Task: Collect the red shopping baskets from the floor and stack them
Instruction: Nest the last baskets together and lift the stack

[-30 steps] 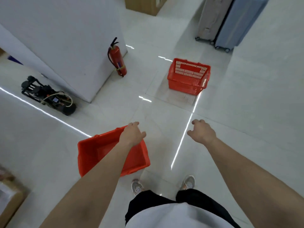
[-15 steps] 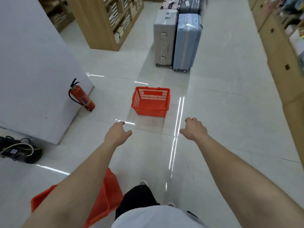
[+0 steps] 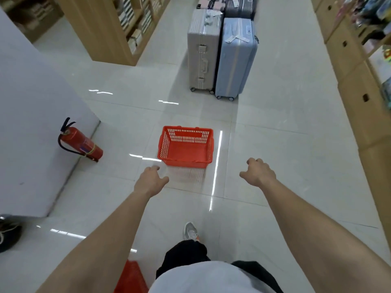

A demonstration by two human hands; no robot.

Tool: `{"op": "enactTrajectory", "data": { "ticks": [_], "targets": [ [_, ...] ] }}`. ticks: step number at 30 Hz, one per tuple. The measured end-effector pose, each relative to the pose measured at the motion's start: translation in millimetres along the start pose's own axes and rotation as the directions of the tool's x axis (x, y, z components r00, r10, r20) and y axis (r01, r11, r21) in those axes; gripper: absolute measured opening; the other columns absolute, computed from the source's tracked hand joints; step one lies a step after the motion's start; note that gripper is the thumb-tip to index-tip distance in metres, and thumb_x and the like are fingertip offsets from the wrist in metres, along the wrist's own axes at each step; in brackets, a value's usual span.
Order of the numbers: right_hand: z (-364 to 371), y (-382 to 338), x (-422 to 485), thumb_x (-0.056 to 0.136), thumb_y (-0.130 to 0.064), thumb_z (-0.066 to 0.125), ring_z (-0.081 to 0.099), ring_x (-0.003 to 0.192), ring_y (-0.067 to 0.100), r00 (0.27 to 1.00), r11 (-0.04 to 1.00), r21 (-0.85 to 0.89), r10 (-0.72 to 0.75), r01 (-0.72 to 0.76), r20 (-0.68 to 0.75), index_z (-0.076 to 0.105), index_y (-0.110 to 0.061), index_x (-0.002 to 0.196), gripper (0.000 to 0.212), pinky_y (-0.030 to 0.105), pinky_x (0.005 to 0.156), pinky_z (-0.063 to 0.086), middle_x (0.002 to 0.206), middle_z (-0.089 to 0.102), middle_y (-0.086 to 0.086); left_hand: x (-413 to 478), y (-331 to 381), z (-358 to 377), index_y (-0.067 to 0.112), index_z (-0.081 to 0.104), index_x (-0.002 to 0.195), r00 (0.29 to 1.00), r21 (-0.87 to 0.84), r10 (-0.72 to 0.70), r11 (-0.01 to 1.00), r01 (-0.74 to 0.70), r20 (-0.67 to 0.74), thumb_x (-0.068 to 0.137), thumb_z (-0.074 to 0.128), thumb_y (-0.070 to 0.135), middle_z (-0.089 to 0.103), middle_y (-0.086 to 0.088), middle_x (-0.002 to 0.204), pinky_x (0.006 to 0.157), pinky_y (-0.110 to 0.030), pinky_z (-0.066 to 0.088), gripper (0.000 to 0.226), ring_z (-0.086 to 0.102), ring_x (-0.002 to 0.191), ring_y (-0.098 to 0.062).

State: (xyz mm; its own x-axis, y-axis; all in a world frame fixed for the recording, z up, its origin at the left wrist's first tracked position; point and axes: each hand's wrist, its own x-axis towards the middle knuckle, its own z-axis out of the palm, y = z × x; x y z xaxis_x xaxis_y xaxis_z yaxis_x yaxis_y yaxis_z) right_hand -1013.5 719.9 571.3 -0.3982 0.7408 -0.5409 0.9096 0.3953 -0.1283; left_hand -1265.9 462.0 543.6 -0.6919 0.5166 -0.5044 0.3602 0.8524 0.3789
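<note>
Fingers (image 3: pixel 156 168) of the left hand (image 3: pixel 149 182) curl loosely downward and grip nothing, the thumb splayed toward the centre of the frame. Those of the right hand (image 3: pixel 257 173) hang the same way, slack, bent and empty. Both bare arms reach forward over a glossy white tiled floor (image 3: pixel 275 134) in a shop aisle. One red basket (image 3: pixel 186 151) stands upright on the tiles at the centre of the frame, just beyond the hands and between them, touched by neither; its slotted walls enclose a bare bottom. A corner of a second red basket (image 3: pixel 131 275) shows at the bottom edge, left of centre, largely hidden by the left forearm and the person's white shirt (image 3: pixel 201 280), so how it sits cannot be told. At middle left a red fire extinguisher (image 3: pixel 81 143) with a black hose stands at the foot of a white wall (image 3: pixel 31 123). In the upper centre a grey suitcase (image 3: pixel 203 49) and a pale blue suitcase (image 3: pixel 236 58) stand upright side by side on their wheels, well apart from the central basket, with a darker case (image 3: pixel 241 5) behind them. Wooden shelving (image 3: pixel 110 28) fills the upper left, its stock too blurred to identify, and cardboard boxes (image 3: pixel 349 66) line the right edge. A grey shoe (image 3: pixel 190 230) points forward at lower centre, between the arms. A dark object (image 3: pixel 8 235) lies cut off at the lower left edge.
</note>
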Motion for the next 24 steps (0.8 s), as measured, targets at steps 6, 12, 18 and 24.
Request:
{"op": "enactTrajectory", "data": {
  "ticks": [6,12,18,24],
  "targets": [
    [-28.1,-56.4,78.0,0.087,-0.043,0.059,0.048,0.122,0.031,0.999,0.998,0.053,-0.027,0.026,0.021,0.042,-0.017,0.144,0.064,0.043,0.090,0.047,0.139,0.046,0.008,90.5,7.4,-39.3,0.015,0.044,0.145,0.999,0.045,-0.029,0.999,0.028,0.016,0.083,0.063,0.043,0.048,-0.009,0.145,0.096,-0.043,0.048,0.071,0.053,0.124,-0.028],
    [-27.2,-84.4,175.1,0.086,-0.042,0.060,0.051,0.121,0.031,0.994,0.999,0.042,-0.032,0.028,0.100,0.040,-0.017,0.146,0.068,0.044,0.092,0.049,0.141,0.046,0.009,179.1,22.3,-49.1,0.015,0.044,0.145,0.997,0.057,-0.065,0.996,0.064,0.028,0.084,0.064,0.045,0.047,-0.008,0.146,0.096,-0.043,0.046,0.070,0.052,0.126,-0.027],
    [-10.4,-90.3,297.7,0.085,-0.042,0.062,0.050,0.124,0.033,0.981,0.994,0.087,0.044,-0.062,0.189,0.033,-0.012,0.150,0.077,0.041,0.088,0.045,0.144,0.045,0.011,287.0,28.7,-46.2,0.010,0.045,0.144,0.978,0.003,-0.204,0.979,0.204,0.034,0.085,0.065,0.042,0.049,-0.013,0.144,0.103,-0.043,0.043,0.070,0.051,0.127,-0.029],
    [37.0,-109.1,432.3,0.086,-0.042,0.064,0.050,0.126,0.034,0.961,0.984,0.148,0.061,-0.104,0.269,0.033,-0.010,0.150,0.078,0.042,0.092,0.045,0.146,0.044,0.013,423.8,20.6,-13.7,0.007,0.036,0.149,0.947,-0.032,-0.321,0.946,0.322,0.036,0.087,0.066,0.041,0.048,-0.015,0.147,0.105,-0.045,0.040,0.077,0.049,0.131,-0.031]
  ]
}}
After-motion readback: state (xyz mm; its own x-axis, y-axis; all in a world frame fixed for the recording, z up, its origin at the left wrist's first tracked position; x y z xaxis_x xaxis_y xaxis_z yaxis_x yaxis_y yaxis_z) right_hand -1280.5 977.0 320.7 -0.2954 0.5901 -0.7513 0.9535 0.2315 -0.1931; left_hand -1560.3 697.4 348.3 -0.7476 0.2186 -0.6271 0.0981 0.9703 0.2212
